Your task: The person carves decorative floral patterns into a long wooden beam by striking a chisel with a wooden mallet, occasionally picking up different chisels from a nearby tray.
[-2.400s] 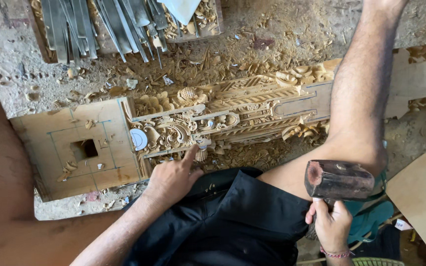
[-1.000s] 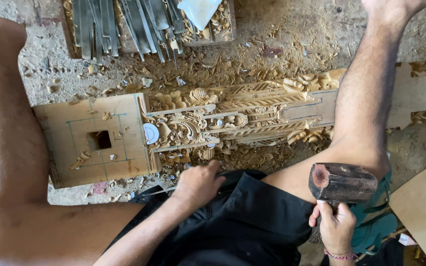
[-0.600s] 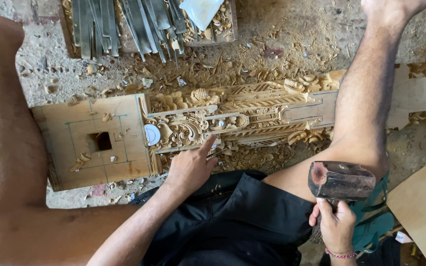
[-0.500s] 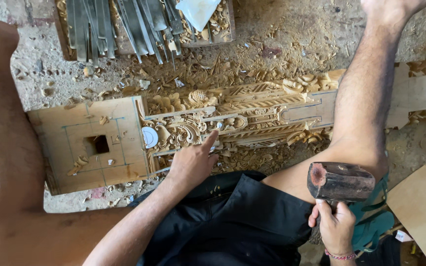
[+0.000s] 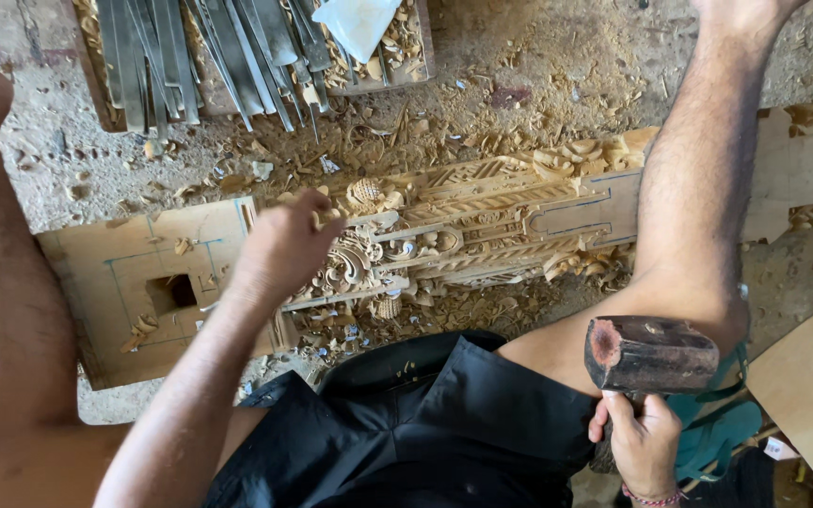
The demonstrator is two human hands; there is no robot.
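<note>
A person is sitting on a dusty floor (image 5: pixel 538 66) strewn with wood chips, looking down over bare legs and black shorts (image 5: pixel 425 433).

The left hand (image 5: pixel 284 249) is hovering over a long carved panel (image 5: pixel 491 216), fingers loosely curled. Whether it is pinching something small or is empty cannot be told. It is sitting right at the panel's carved scrollwork, where the carving is meeting a plain flat board (image 5: pixel 134 282) with a square hole, at nine o'clock from the hand.

The panel is lying lengthwise from nine o'clock to three o'clock, passing under the person's right leg (image 5: pixel 698 207). The left hand is the nearer one to it.

The right hand (image 5: pixel 646 442) is well apart, at five o'clock from the carving, its grip wrapped tight around the handle of a dark wooden mallet (image 5: pixel 651 353), whose blocky head is standing above the fist.

At twelve o'clock a tray of metal chisels (image 5: pixel 228 47) is lying beyond the panel, with open chip-covered floor between. At four o'clock, near the picture's edge, a plain board (image 5: pixel 811 395) is lying flat.
</note>
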